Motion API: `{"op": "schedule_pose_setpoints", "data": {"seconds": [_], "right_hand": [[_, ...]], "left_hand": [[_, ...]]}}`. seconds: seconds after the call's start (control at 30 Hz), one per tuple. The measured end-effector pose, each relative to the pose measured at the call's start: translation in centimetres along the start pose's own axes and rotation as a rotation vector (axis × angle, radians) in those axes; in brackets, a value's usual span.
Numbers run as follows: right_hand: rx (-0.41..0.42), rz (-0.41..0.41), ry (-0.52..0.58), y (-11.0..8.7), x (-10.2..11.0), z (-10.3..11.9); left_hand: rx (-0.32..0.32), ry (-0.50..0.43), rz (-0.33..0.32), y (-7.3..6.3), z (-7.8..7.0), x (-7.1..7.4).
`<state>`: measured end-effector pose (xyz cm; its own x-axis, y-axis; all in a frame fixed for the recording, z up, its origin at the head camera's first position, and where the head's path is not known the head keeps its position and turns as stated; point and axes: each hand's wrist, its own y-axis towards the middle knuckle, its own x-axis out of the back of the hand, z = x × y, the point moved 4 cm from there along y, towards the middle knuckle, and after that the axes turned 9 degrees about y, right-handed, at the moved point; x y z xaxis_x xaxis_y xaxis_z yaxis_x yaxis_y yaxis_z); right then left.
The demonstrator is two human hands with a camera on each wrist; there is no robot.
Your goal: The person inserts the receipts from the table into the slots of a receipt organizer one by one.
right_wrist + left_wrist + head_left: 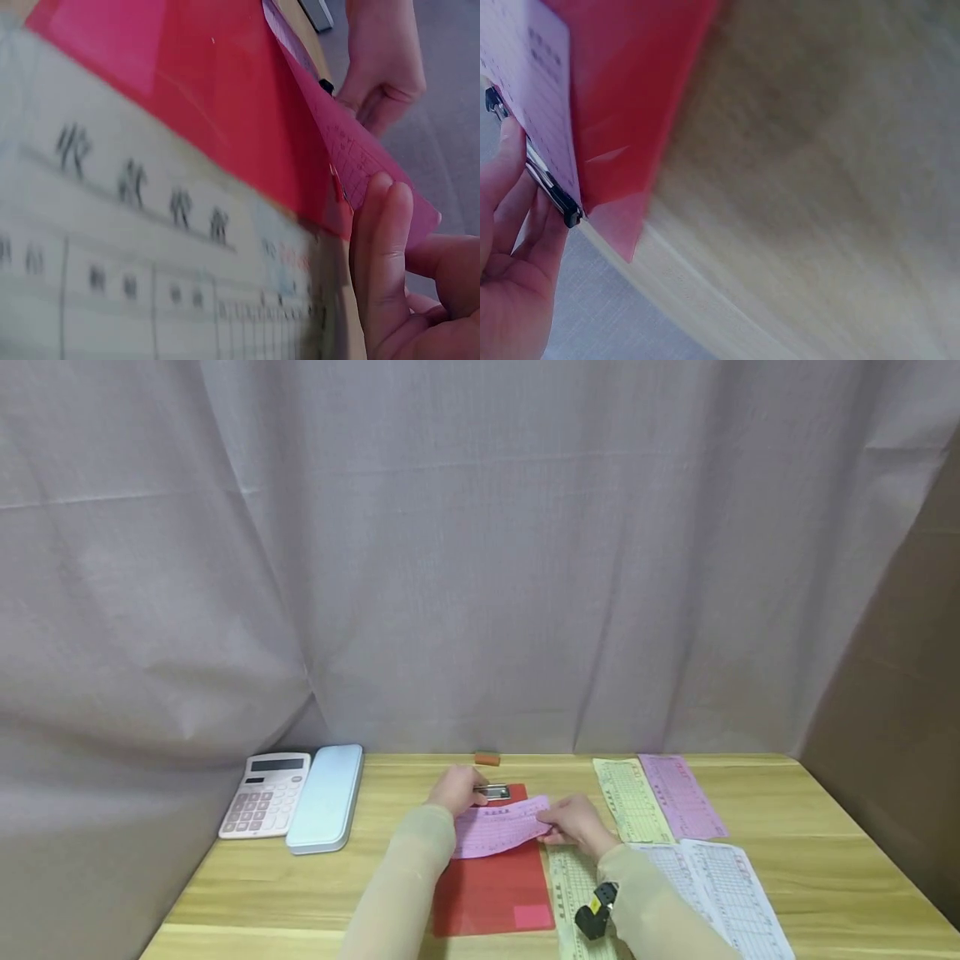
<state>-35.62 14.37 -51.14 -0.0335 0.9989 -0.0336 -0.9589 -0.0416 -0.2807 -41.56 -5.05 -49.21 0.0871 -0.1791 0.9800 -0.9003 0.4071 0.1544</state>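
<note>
A red clip folder [487, 893] lies on the table in front of the person. At its far end, the left hand [453, 789] grips the metal clip [495, 792]; in the left wrist view, the thumb is on the near side of the clip [546, 178] and fingers are behind it. A pink printed receipt slip [498, 829] curves over the folder's upper part, its left end by the left wrist. The right hand [576, 822] pinches the slip's right end, and the right wrist view shows thumb and fingers at a corner of the slip [367, 165].
A yellow-green receipt [573, 885] lies beside the folder, under the right forearm. Further right are another yellow-green slip [633, 797], a pink slip [682, 793] and white slips [738, 893]. Left stand a calculator [266, 797] and a light-blue case [326, 797]. A small brown block [487, 759] sits behind.
</note>
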Motion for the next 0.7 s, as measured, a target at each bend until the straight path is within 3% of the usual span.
{"op": "schedule_pose_setpoints", "data": {"seconds": [0.43,0.53,0.7], "right_hand": [[0.04,-0.041,-0.023,0.7,-2.3,-0.1],[0.067,-0.025,-0.074,0.7,-2.6,-0.1],[0.073,-0.005,-0.125,0.7,-2.8,0.0]], "left_hand": [[-0.035,0.006,-0.063,-0.1,0.2,0.0],[-0.055,0.069,-0.082,0.0,0.1,-0.2],[-0.073,0.216,-0.049,0.0,-0.7,-0.3]]}}
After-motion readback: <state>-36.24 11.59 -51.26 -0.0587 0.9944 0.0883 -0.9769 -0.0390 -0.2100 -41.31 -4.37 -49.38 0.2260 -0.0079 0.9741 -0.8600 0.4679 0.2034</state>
